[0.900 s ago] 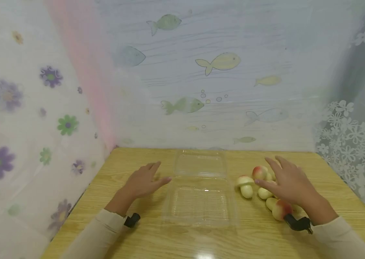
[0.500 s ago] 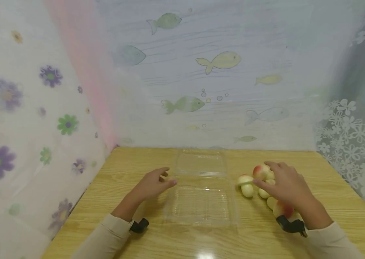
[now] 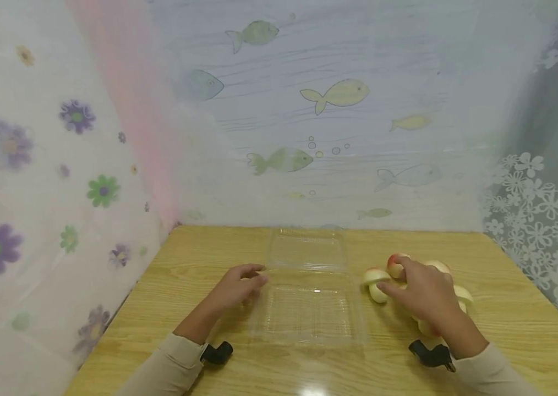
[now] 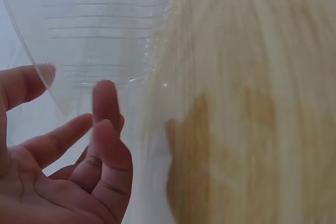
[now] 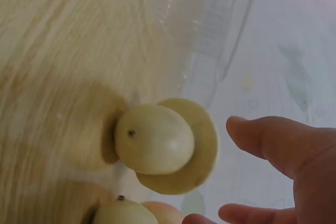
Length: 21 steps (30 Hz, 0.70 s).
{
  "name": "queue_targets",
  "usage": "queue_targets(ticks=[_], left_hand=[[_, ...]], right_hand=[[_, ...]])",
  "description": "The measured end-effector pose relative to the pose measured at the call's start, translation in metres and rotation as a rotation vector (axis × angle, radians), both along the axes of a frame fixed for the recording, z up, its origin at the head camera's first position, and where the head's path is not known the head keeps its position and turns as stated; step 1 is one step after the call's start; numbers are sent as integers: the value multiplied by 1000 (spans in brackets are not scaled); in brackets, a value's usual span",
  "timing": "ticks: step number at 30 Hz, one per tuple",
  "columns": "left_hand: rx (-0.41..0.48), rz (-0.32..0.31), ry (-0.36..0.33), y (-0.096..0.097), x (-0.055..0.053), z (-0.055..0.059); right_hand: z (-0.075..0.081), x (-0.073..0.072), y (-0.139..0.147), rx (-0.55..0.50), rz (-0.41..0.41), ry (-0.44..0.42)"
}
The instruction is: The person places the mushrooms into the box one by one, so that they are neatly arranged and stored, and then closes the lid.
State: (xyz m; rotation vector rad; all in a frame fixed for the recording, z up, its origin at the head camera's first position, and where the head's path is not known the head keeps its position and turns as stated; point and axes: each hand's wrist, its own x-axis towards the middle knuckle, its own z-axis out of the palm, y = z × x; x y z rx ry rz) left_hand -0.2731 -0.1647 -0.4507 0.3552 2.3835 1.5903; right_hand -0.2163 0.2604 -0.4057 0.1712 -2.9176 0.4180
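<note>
A clear plastic clamshell box [image 3: 308, 316] lies unfolded on the table, its lid [image 3: 307, 250] toward the wall. My left hand [image 3: 234, 289] is at the box's left rim. In the left wrist view its thumb and bent fingers stand apart around the rim [image 4: 44, 85]; firm contact cannot be made out. Over a cluster of toy mushrooms, cream with reddish caps, hovers my right hand [image 3: 427, 291], fingers spread. The nearest mushroom [image 5: 155, 137] lies just off the thumb, with a gap between them in the right wrist view. The hand partly hides the others, such as the mushroom [image 3: 463, 294] beside it.
The wood-grain table [image 3: 160, 330] meets a wall covering with printed fish [image 3: 340, 93] at the back. A flowered sheet [image 3: 36, 220] hangs along the left, and a white-flower curtain [image 3: 551, 209] on the right. Dark cameras [image 3: 430, 353] sit at the wrists.
My left hand has moved right to the box's rim, its fingers bending. My right hand has shifted left and lower over the mushrooms, uncovering those on its right. The box has stayed put.
</note>
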Motion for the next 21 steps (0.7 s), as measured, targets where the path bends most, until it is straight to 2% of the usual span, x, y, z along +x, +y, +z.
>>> queue_targets(ticks=[8, 13, 21], left_hand=[[70, 14, -55, 0, -2, -5], [89, 21, -84, 0, -1, -7], [112, 28, -96, 1, 2, -3]], right_hand=[[-8, 0, -10, 22, -52, -24], [-13, 1, -15, 40, -71, 2], [-19, 0, -20, 45, -70, 46]])
